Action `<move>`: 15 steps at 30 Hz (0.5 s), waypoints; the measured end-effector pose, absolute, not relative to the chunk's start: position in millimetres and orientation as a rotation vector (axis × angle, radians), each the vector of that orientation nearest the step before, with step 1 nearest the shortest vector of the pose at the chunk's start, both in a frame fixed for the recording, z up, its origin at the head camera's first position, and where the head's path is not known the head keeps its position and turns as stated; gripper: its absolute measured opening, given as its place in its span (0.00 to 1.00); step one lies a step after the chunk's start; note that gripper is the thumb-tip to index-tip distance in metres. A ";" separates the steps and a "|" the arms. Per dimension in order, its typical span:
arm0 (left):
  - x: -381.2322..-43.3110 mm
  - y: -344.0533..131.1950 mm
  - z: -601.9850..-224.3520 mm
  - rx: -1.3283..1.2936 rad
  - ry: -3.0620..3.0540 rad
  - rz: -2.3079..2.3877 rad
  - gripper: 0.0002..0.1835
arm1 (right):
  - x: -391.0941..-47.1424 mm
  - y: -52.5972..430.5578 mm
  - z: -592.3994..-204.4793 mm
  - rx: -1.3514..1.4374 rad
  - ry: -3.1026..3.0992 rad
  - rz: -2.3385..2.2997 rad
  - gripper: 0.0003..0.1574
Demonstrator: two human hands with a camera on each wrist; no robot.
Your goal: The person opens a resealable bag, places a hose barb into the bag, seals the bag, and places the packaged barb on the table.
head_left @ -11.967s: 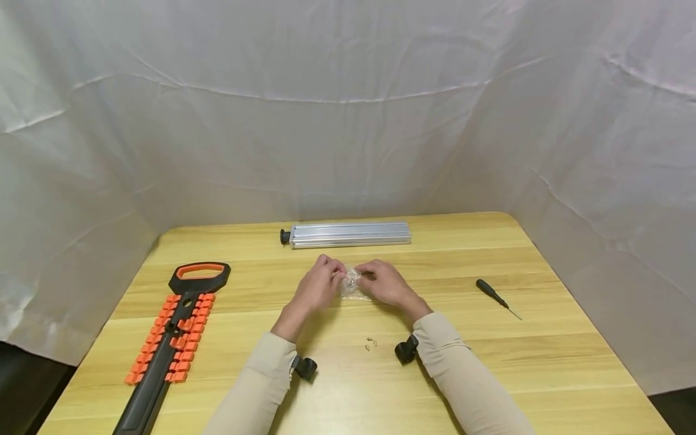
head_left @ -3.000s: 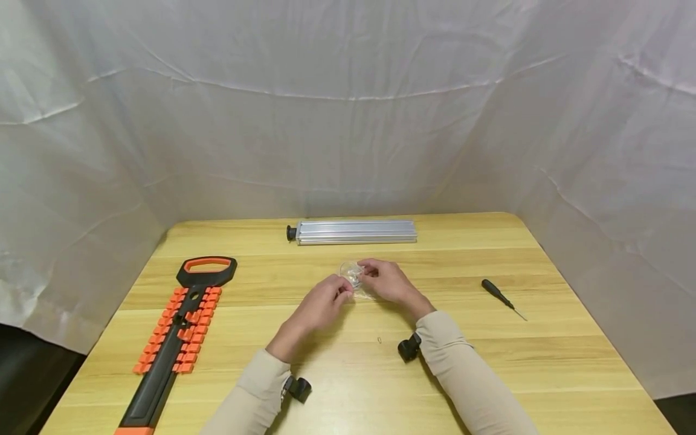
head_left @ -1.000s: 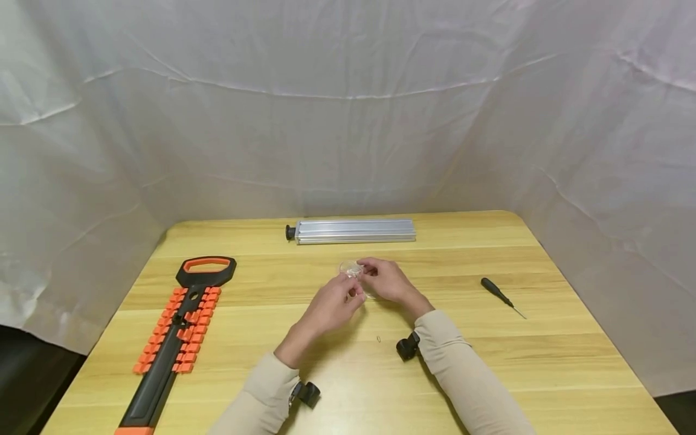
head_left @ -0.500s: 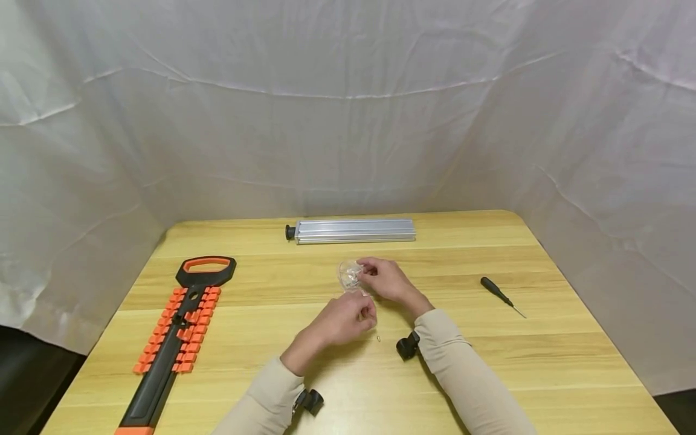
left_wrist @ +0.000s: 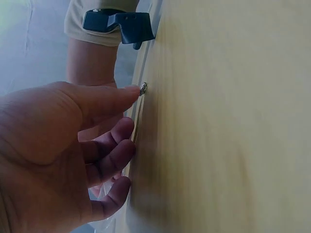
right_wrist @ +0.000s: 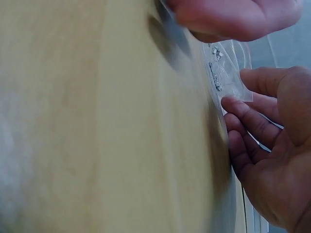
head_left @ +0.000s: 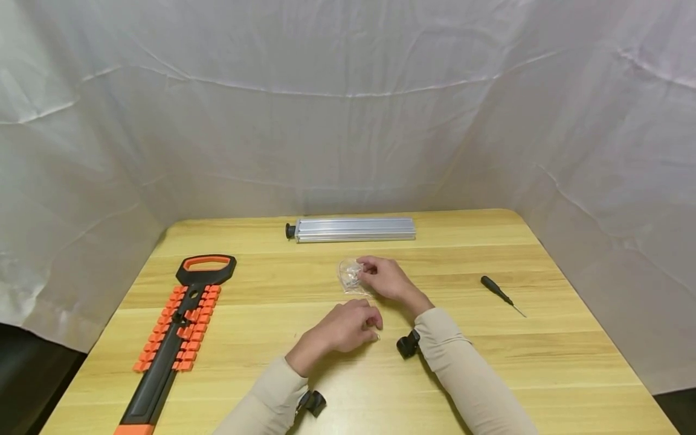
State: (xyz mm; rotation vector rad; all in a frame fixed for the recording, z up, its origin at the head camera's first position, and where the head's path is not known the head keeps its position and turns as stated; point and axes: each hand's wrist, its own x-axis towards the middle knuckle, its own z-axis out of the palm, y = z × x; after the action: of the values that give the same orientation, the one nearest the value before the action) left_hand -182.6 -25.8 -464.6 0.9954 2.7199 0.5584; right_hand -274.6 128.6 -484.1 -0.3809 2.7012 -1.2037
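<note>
A clear plastic bag (head_left: 348, 275) with small shiny metal pieces (right_wrist: 216, 73) inside lies near the middle of the table. My right hand (head_left: 388, 279) pinches its right edge between thumb and fingers. Closer to the table's front, my left hand (head_left: 348, 326) reaches low over the wood, palm down. Its thumb tip is right at one small metal piece (left_wrist: 143, 89) on the table. In the left wrist view, the other visible fingers are loosely bent and stand apart from that piece.
An aluminium profile (head_left: 356, 230) with a black knob lies along the table's back edge. To the right is a black screwdriver (head_left: 496, 291). A long black and orange tool (head_left: 179, 326) lies at the left. Grey cloth (head_left: 348, 109) surrounds the table (head_left: 462, 374).
My left hand has left the bag and come forward to the loose metal piece. Several such pieces lay on the table twelve seconds ago; now one shows. My right hand has stayed at the bag.
</note>
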 end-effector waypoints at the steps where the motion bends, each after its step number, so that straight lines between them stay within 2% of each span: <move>1: -182.8 -25.5 -464.9 1.007 2.720 0.542 0.06 | -274.8 128.5 -484.1 -0.382 2.704 -1.203 0.24; 15: -182.9 -21.5 -464.2 1.018 2.720 0.487 0.02 | -276.6 128.1 -485.2 -0.398 2.725 -1.180 0.23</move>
State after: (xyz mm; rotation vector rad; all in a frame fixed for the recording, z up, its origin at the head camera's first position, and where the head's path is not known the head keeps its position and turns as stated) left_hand -182.9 -21.5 -464.2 1.0184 2.7196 0.4867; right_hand -276.6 128.1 -485.2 -0.3978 2.7249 -1.1798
